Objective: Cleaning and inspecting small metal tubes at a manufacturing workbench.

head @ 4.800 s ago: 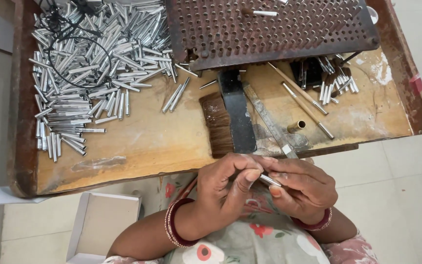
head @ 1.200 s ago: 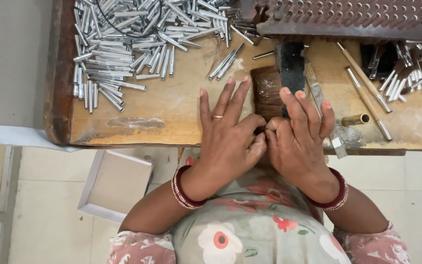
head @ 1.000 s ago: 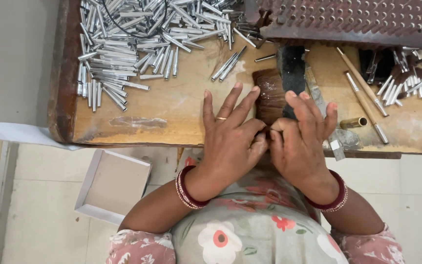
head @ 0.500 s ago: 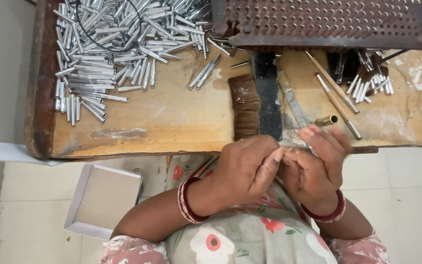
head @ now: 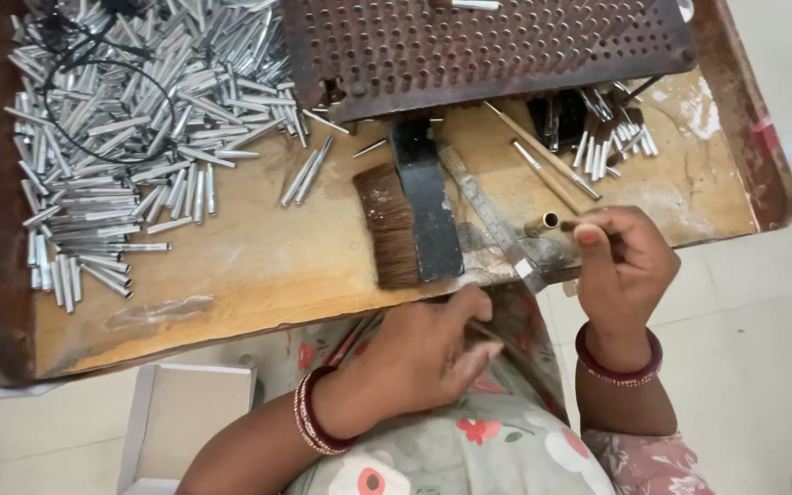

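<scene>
Worn wooden tray [head: 231, 275] carries a heap of silver metal tubes [head: 130, 137], a perforated metal plate [head: 488, 46] cut off at the top, and a flat brush [head: 410, 215]. At the near edge the right hand [head: 621, 270] pinches a thin stick [head: 598, 225]; only its short end shows, lying roughly left-right beside a brass tube [head: 543, 223]. The left hand [head: 423, 353] rests in the lap, fingers together over something hard to make out.
</scene>
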